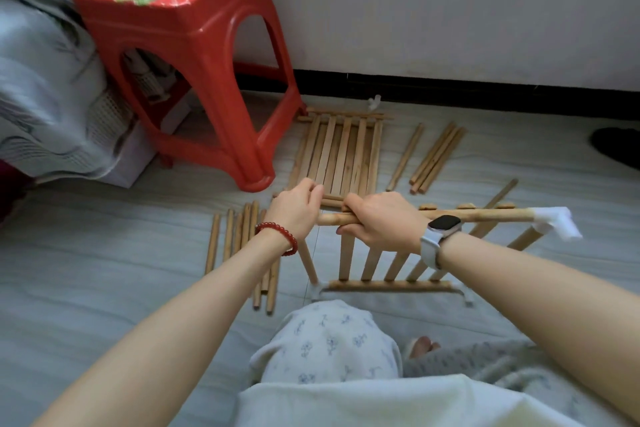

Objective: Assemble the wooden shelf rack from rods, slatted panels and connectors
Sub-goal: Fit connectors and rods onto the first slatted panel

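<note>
Both hands: right hand [379, 218] grips rod [485, 215]; left hand [298, 206] curls at its end.

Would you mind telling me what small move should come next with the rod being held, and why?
Probably fit a connector onto the rod's bare near end. The right hand grips the rod, which already carries a white connector at its far end, while the left hand is bunched at the uncapped end; whether it holds a connector cannot be seen.
</note>
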`<move>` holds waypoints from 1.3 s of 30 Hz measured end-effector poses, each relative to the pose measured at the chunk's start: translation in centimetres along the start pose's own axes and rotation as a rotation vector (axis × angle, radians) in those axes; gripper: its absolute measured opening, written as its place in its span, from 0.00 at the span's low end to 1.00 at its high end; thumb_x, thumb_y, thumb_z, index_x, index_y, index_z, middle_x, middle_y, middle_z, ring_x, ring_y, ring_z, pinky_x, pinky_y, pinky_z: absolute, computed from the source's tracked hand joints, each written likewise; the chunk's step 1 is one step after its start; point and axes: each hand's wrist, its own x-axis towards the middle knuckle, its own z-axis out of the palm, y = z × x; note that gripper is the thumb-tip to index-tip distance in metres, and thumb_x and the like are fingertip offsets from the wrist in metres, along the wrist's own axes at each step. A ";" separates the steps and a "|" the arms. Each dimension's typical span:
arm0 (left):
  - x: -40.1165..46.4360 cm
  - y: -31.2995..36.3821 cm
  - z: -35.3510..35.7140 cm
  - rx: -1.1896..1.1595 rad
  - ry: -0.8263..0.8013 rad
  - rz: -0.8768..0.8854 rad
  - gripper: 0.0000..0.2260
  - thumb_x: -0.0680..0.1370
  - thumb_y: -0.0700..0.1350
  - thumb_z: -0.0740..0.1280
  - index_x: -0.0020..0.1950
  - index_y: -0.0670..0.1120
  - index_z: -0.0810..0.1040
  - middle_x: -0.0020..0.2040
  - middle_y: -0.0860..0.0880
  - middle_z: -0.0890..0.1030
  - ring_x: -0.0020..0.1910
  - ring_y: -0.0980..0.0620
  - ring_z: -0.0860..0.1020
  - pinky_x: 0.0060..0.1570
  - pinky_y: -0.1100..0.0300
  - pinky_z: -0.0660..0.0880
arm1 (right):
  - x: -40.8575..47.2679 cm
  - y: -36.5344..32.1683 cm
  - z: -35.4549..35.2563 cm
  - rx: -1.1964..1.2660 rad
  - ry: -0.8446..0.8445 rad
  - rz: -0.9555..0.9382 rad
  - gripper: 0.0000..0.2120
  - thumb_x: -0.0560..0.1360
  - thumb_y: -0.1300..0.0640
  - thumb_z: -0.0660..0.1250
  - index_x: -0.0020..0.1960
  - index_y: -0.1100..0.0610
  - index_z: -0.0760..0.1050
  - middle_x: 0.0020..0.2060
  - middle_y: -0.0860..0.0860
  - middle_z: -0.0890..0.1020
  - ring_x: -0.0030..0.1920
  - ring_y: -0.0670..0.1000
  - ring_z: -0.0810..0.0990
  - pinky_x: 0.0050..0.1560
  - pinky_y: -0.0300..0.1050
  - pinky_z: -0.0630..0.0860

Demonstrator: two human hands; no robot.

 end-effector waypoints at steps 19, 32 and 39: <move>-0.4 2.1 1.3 0.167 0.130 -0.371 0.13 0.77 0.51 0.51 0.50 0.46 0.70 0.46 0.42 0.78 0.44 0.42 0.72 0.44 0.53 0.63 | 0.3 -0.6 0.6 -0.116 0.079 0.029 0.14 0.78 0.42 0.55 0.46 0.52 0.58 0.29 0.44 0.67 0.28 0.47 0.69 0.31 0.43 0.71; -3.1 -4.5 -1.5 0.278 0.121 0.467 0.16 0.73 0.50 0.49 0.35 0.44 0.70 0.20 0.50 0.65 0.20 0.43 0.70 0.23 0.60 0.63 | 0.8 0.8 0.7 -0.090 0.090 0.042 0.15 0.78 0.40 0.55 0.46 0.51 0.60 0.29 0.44 0.69 0.28 0.46 0.70 0.27 0.40 0.63; -2.1 -1.5 -2.0 0.551 -0.072 -0.111 0.33 0.71 0.72 0.47 0.58 0.47 0.70 0.46 0.48 0.78 0.49 0.44 0.77 0.41 0.55 0.65 | 1.3 0.6 0.4 -0.099 0.058 0.070 0.14 0.78 0.40 0.54 0.46 0.50 0.59 0.29 0.44 0.69 0.28 0.45 0.69 0.27 0.39 0.62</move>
